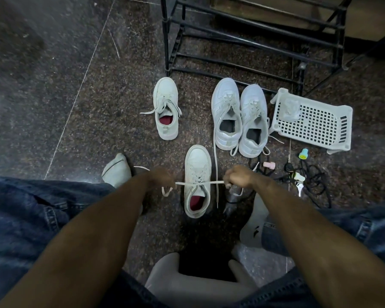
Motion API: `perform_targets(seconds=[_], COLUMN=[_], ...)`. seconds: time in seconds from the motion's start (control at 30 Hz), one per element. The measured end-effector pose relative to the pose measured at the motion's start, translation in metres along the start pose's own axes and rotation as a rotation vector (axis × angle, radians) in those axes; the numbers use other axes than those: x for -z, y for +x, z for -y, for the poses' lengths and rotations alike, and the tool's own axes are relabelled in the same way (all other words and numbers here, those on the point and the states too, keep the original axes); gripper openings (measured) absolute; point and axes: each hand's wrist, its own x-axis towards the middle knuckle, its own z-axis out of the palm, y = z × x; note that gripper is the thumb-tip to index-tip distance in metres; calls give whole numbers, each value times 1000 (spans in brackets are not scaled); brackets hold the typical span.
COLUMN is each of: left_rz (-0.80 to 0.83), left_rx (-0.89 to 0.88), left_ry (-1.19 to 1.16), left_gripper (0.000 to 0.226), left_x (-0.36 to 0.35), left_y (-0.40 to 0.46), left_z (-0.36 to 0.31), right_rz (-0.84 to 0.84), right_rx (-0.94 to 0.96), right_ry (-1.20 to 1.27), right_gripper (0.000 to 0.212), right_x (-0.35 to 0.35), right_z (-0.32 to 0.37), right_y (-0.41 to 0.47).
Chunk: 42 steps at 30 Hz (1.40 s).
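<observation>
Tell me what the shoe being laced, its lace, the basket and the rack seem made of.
Shoe: smooth, matte, pale upper, likely leather or synthetic.
Lace: flat woven fabric, it seems.
Basket: white moulded plastic, judging by its grid of holes.
Rack: thin black bars, probably painted metal.

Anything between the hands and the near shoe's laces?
No. The left hand and right hand each hold an end of the lace, pulled taut across the shoe. A loose lace from the next pair crosses it by the right hand.
</observation>
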Motion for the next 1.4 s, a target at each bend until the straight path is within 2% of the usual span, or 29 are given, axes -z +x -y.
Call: perform_targets(seconds=[0.1, 0.2, 0.3, 0.37, 0.43, 0.57, 0.63, 0.73, 0.77, 0.87, 0.93, 0.97, 1.0, 1.07, 1.17, 1.2, 1.27, 1.33, 1.4], left_rz=[7, 38, -55, -177, -276, -292, -319, -362, -337, -222, -171, -157, -146, -153, -150, -141, -132, -126, -138], left_rx=[-28, -97, -77, -6, 59, 110, 139, 59, -8, -190, -234, -255, -253, -220, -107, -68, -27, -9, 9], left_ry=[-598, -1061, -1503, -1702, -1777, -1713, -1608, -1195, -1043, -455, -94, -56, -124, -407, -666, -703, -759, -797, -858], left_gripper=[15, 10, 9, 12, 18, 58, 56, 28, 29, 66, 53, 39, 26, 21, 21, 20, 22, 21, 20], left_x=[11, 7, -15, -35, -51, -65, -66, -71, -72, -73, -74, -75, -76, -78, -72, -69, -63, -60, -58], left_y=[-9, -10, -5, 0, 6, 19, 21, 18, 17, 15, 13, 14, 14, 15, 11, 10, 11, 12, 8], left_z=[-16, -45, -68, -77, -75, -44, -33, -41, -46, -57, -60, -60, -60, -61, -67, -67, -65, -64, -66], right_rz=[-18, -20, -57, -88, -141, -287, -308, -293, -272, -184, -147, -125, -101, -88, -232, -261, -206, -186, -252], right_rx=[77, 128, 185, 188, 166, 18, -78, -142, -146, -126, -105, -89, -68, -1, 50, 38, 35, 51, 34], right_ry=[208, 774, 1167, 1355, 1516, 1601, 1594, 1675, 1708, 1820, 1869, 1884, 1880, 1799, 1335, 1160, 941, 847, 865], right_gripper=[18, 16, 11, 15, 22, 20, 17, 22, 23, 23, 17, 14, 13, 14, 28, 31, 37, 31, 20], right_x=[9, 0, -20, -33, -41, -41, -43, -49, -49, -40, -32, -29, -27, -26, -29, -32, -40, -48, -51], right_z=[12, 30, 44, 50, 51, 34, 23, 18, 19, 31, 39, 42, 44, 47, 47, 47, 42, 35, 28], right_y=[-8, -11, -5, -3, 2, 12, 15, 18, 18, 16, 13, 12, 11, 9, 1, -2, -2, 2, 7])
